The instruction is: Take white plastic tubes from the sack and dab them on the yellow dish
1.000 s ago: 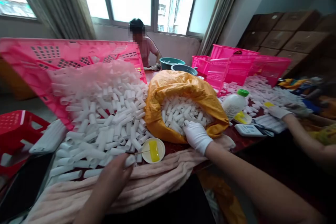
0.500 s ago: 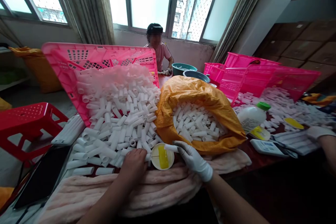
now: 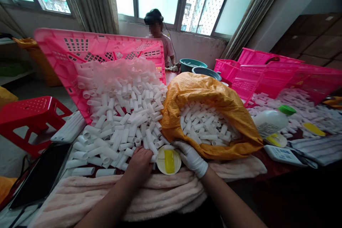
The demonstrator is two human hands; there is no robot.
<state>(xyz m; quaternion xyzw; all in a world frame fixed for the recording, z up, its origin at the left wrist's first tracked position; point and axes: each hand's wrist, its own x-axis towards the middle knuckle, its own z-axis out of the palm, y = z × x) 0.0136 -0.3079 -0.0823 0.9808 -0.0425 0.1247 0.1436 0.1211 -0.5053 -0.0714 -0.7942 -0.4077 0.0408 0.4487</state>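
My left hand [image 3: 139, 165], bare, rests at the front edge of a heap of short white tubes [image 3: 120, 121], and one tube end [image 3: 153, 158] seems to stick out from its fingers. My right hand [image 3: 191, 157], in a white glove, has its fingers bunched beside a round plate [image 3: 169, 161] smeared with yellow paste. Behind that hand lies an orange woven sack [image 3: 211, 103] with its mouth full of more white tubes [image 3: 207, 124]. A tilted pink plastic crate [image 3: 107, 48] stands behind the heap.
A pink towel [image 3: 160, 199] lies along the table's near edge. A red stool [image 3: 29, 121] stands left, beside a dark tablet [image 3: 40, 174]. A white bottle [image 3: 269, 121], pink crates [image 3: 269, 74] and teal basins [image 3: 192, 65] stand further off. A seated person [image 3: 160, 42] faces me.
My gloved right hand has moved left to the plate, and the tube it held no longer shows in its fingers. My left hand has moved closer to the plate. The co-worker's gloved hand has left the view.
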